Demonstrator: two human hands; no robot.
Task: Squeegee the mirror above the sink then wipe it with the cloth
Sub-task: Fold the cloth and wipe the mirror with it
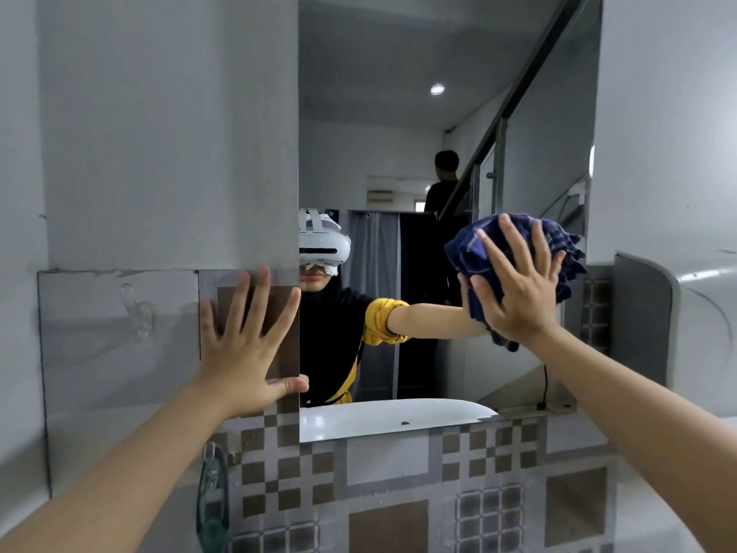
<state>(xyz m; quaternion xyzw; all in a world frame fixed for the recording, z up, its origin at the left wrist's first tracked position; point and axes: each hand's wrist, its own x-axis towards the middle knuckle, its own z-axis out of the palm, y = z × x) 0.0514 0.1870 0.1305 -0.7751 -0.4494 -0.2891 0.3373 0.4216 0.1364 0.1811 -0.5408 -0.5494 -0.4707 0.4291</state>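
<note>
The tall frameless mirror (399,133) hangs on the wall ahead, its lower edge just above patterned tiles. My right hand (518,289) presses a bunched dark blue checked cloth (558,241) flat against the mirror's right side at mid height, fingers spread over it. My left hand (247,345) lies open with fingers spread on the brown tile beside the mirror's left edge, thumb touching that edge. The squeegee may be the green-tinted object hanging at the lower left (213,500); I cannot tell for sure. The sink shows only as a white reflection (379,421).
Grey and brown patterned tiles (399,492) cover the wall below the mirror. A clear hook (137,313) sticks on the glossy panel at the left. A white curved fixture (686,313) juts out at the right. The mirror reflects a second person standing by a staircase.
</note>
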